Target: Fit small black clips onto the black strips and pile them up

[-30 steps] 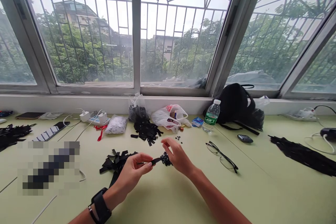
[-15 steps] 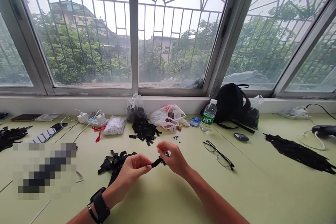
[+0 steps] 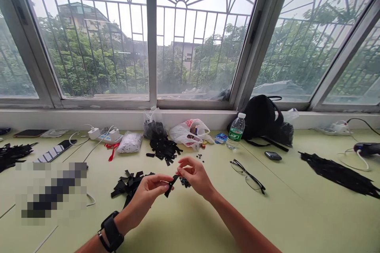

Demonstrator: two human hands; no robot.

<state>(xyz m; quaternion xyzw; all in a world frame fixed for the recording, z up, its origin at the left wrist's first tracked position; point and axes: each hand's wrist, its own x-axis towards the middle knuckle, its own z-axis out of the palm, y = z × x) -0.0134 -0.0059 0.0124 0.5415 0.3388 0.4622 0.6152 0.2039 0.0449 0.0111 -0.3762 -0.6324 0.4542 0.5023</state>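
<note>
My left hand (image 3: 150, 191) pinches one end of a short black strip (image 3: 170, 186) above the green table (image 3: 208, 221). My right hand (image 3: 196, 176) is closed on the strip's other end, and a small black beaded bit (image 3: 185, 182) shows just below its fingers. A black watch sits on my left wrist. A heap of similar black strips (image 3: 127, 184) lies just left of my left hand. A second heap of black strips (image 3: 163, 147) lies farther back, spilling from a clear bag.
Glasses (image 3: 247, 177) lie right of my hands. Along the window ledge stand a water bottle (image 3: 236, 130), a black bag (image 3: 264, 120), a white plastic bag (image 3: 190, 132), a power strip with chargers (image 3: 105, 134). Long black pieces (image 3: 335, 172) lie at right.
The strip has swung from lying level between my hands to hanging tilted down from my left fingers. My right hand has edged up and left.
</note>
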